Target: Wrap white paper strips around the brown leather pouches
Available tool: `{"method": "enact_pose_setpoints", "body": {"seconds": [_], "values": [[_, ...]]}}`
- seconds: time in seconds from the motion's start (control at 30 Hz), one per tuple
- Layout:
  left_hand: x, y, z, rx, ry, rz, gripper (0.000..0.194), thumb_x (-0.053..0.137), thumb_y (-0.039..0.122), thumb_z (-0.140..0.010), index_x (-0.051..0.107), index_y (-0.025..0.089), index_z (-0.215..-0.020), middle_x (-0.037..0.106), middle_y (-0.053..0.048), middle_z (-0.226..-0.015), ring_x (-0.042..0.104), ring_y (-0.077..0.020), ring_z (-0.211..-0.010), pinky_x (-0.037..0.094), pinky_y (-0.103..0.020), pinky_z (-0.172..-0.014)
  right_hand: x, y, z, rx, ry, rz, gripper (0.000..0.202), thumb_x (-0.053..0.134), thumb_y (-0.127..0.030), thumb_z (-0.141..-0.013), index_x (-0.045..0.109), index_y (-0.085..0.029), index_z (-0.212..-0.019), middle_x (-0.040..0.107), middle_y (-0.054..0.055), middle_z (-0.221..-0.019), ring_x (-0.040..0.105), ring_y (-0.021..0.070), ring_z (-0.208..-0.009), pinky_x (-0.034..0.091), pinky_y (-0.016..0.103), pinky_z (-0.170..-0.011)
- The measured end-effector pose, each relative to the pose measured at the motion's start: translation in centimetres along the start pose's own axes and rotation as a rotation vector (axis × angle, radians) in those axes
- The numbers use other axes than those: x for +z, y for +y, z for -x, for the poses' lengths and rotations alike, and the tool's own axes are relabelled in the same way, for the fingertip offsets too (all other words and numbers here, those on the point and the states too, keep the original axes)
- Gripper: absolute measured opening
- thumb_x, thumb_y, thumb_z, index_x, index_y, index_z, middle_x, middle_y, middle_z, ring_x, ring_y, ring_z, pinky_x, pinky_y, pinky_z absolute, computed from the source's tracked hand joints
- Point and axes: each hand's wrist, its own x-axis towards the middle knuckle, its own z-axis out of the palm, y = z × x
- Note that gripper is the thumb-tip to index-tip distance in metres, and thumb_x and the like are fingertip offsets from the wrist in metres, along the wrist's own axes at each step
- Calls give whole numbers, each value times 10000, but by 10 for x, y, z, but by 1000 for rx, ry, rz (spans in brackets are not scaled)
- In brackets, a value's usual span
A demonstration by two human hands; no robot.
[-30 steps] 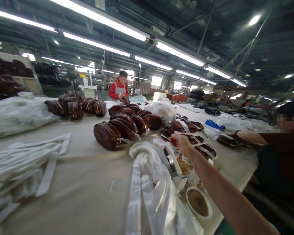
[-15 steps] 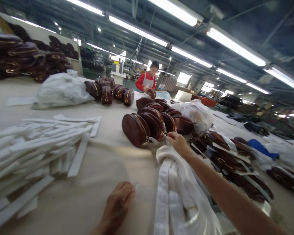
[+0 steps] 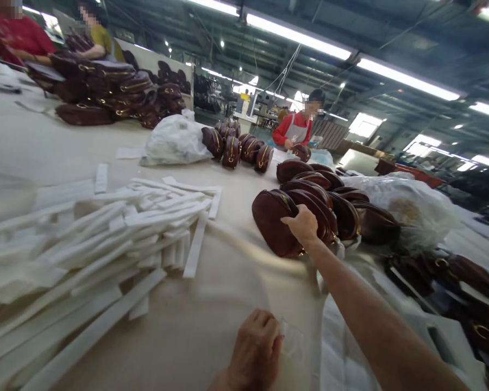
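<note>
My right hand is closed on the nearest dark brown leather bag, its thumb against the bag's flat side and the other fingers behind it. This bag stands at the front of a row of similar zipped bags with gold zips. Low in the view, my left hand is curled shut above the table. A small piece of clear plastic shows at its fingertips; the grip itself is partly hidden. Under my right forearm lie white strips of material.
A heap of white strips spreads across the left of the table. Behind are a white plastic bag, a small group of brown bags and a larger pile. More bags lie right. Co-workers stand beyond the table.
My right hand has gone from the zip end of a bag in the row to the nearest bag's side. The view has swung left. My left hand stays low and curled.
</note>
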Motion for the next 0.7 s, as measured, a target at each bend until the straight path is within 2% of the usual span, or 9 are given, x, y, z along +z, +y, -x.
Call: {"method": "enact_pose_setpoints", "body": {"seconds": [0.07, 0.17, 0.23, 0.3, 0.37, 0.43, 0.53, 0.6, 0.7], "values": [[-14, 5, -5, 107, 168, 1, 126, 477, 72, -792, 556, 168, -817, 606, -48, -808, 549, -173, -757, 472, -282, -669, -16, 8, 28, -70, 8, -43, 389, 707, -327, -640, 598, -171, -979, 677, 80, -876, 638, 260, -872, 471, 357, -778], [-49, 16, -17, 246, 472, -95, 230, 464, 87, -854, 544, 144, -1062, 615, -103, -987, 556, -195, -927, 465, -328, -801, -42, 18, 88, -241, 39, -185, 355, 704, -326, -616, 599, -201, -930, 676, 38, -829, 636, 227, -783, 481, 341, -744], [-75, 27, -23, 312, 559, -180, 333, 466, 95, -856, 498, 147, -1184, 591, -128, -1107, 518, -222, -1080, 429, -377, -912, -57, 21, 133, -323, 34, -272, 309, 674, -328, -638, 597, -218, -917, 677, 24, -816, 631, 209, -741, 488, 331, -716], [-99, 39, -24, 376, 529, -260, 387, 430, 111, -857, 467, 147, -1240, 560, -139, -1187, 456, -249, -1191, 359, -440, -1007, -69, 22, 172, -358, -17, -325, 265, 639, -321, -668, 597, -226, -912, 678, 16, -807, 628, 194, -711, 494, 319, -688], [-117, 50, -16, 424, 431, -315, 400, 399, 136, -848, 470, 133, -1242, 541, -149, -1210, 431, -273, -1217, 312, -487, -1042, -78, 23, 202, -396, -95, -361, 243, 625, -311, -681, 596, -226, -907, 673, 9, -785, 623, 183, -684, 499, 307, -662], [-132, 58, 1, 465, 322, -339, 378, 408, 154, -841, 492, 117, -1207, 550, -152, -1162, 461, -279, -1159, 352, -479, -1009, -84, 24, 224, -483, -165, -398, 229, 623, -315, -694, 595, -223, -902, 666, 8, -770, 618, 174, -675, 499, 293, -647], [-151, 64, 34, 513, 221, -378, 294, 462, 153, -858, 523, 115, -1143, 571, -131, -1054, 501, -251, -1034, 435, -395, -901, -86, 25, 247, -689, -204, -442, 212, 618, -340, -740, 588, -215, -909, 654, 21, -768, 609, 169, -682, 494, 282, -643], [-161, 65, 52, 508, 185, -426, 262, 475, 146, -878, 525, 116, -1134, 572, -115, -1017, 508, -229, -984, 443, -357, -860, -85, 23, 259, -805, -168, -428, 272, 614, -333, -772, 572, -202, -1007, 655, 53, -853, 613, 186, -764, 496, 302, -695], [-170, 63, 61, 488, 133, -486, 292, 448, 143, -904, 500, 132, -1191, 570, -95, -989, 514, -208, -923, 444, -339, -819, -81, 19, 276, -852, 26, -303, 370, 576, -286, -824, 519, -186, -1175, 601, 127, -1092, 560, 246, -1016, 447, 400, -874]]}}
